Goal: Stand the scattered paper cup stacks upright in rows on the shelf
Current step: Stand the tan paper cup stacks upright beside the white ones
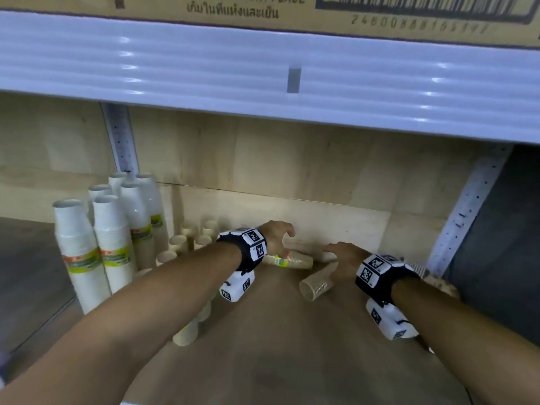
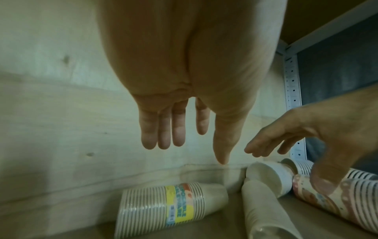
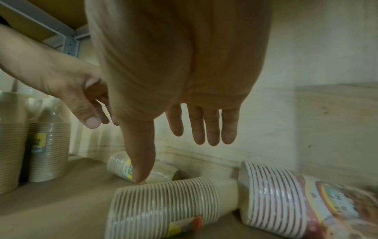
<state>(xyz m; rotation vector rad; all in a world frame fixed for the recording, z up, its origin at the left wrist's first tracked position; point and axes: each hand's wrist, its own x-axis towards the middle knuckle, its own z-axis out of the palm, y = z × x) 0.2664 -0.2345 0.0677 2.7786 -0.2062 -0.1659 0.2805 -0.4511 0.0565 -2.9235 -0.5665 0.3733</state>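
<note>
At the far left of the shelf (image 1: 263, 346) we see the white cup stacks (image 1: 96, 241) already upright in rows, and beside them the brown upright stacks (image 1: 187, 244), so we judge the task partly done. Next comes our left hand (image 1: 274, 238), held over a labelled brown stack (image 2: 171, 208) that lies on its side against the back wall (image 1: 292, 159). In the left wrist view this grip is spread, fingers (image 2: 163, 129) straight and apart from the stack, holding nothing. Further right, our right hand (image 1: 347, 257) hovers over a second fallen brown stack (image 3: 163, 203), its rims toward us; that grip is likewise wide open and empty, the thumb (image 3: 141, 155) pointing down close to the rims, though we cannot tell whether it touches. At the far right a patterned stack (image 3: 296, 198) also lies on its side, near the second one.

We judge the step in hand to be the reach for the fallen stacks. The next move calls for closing each hand around a stack's middle, tipping it wide end down, and setting it next to the upright brown row without knocking its neighbours.
</note>
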